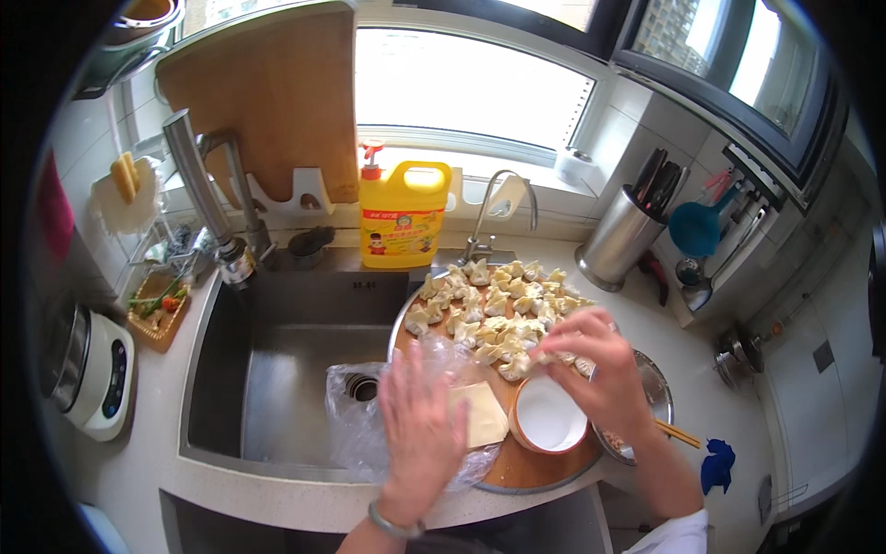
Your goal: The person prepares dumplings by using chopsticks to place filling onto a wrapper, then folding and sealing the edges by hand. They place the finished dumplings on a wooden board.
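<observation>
My left hand (423, 415) is spread flat, fingers apart, above a clear plastic bag (353, 429) and beside a stack of square dough wrappers (479, 414). My right hand (601, 367) reaches over a white bowl (552, 415) with an orange-brown rim. Its thumb and fingertips pinch a folded wonton (543, 358) at the near edge of the other wontons; blur and fingers partly hide it. Many folded wontons (495, 301) cover the far part of a round wooden board (536, 478). A metal bowl of minced filling (654, 388) with wooden chopsticks (678, 433) sits right of the board, partly behind my right forearm.
The board overlaps the right side of a steel sink (291, 388). Behind stand a yellow detergent jug (403, 221), a slim tap (495, 201) and a steel knife holder (621, 239). A kitchen scale (104, 374) and small basket (163, 318) are left. A blue cloth (718, 465) lies right.
</observation>
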